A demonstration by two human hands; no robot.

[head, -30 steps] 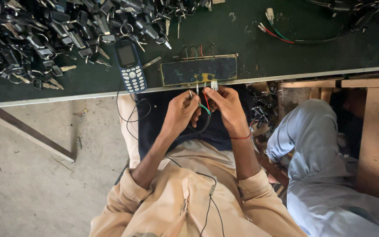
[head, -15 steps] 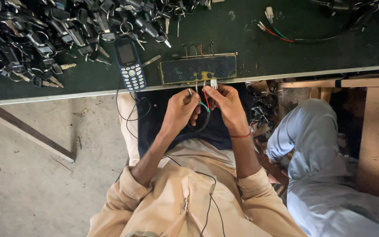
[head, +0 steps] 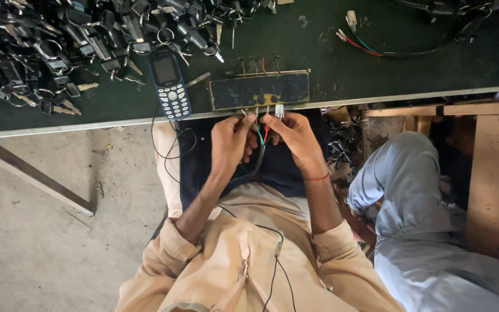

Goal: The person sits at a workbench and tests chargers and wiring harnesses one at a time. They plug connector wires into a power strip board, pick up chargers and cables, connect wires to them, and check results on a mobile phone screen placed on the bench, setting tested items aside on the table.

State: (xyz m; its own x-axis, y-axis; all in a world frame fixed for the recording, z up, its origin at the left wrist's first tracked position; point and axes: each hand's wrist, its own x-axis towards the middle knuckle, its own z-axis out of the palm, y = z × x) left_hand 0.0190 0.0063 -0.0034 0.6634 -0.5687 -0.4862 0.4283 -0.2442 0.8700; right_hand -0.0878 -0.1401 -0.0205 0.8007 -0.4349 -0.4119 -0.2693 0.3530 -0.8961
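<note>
Both hands pinch a thin bundle of red, green and black wires (head: 260,138) at the dark green surface (head: 330,52) edge; left hand (head: 232,138) and right hand (head: 295,134) closed on it, just below a worn rectangular black-and-yellow board (head: 259,91); a slipped pinch could likely let the fine ends spring loose or cross.

You have two hands at the bench edge, your left hand (head: 232,138) and right hand (head: 295,136), and between them two thin wires, one green wire (head: 259,134) and one red wire (head: 266,133). On the table (head: 330,58) you can count one blue keypad phone (head: 170,85), one dark rectangular board (head: 259,91), and one heap of keys (head: 59,40) too many to count.
</note>
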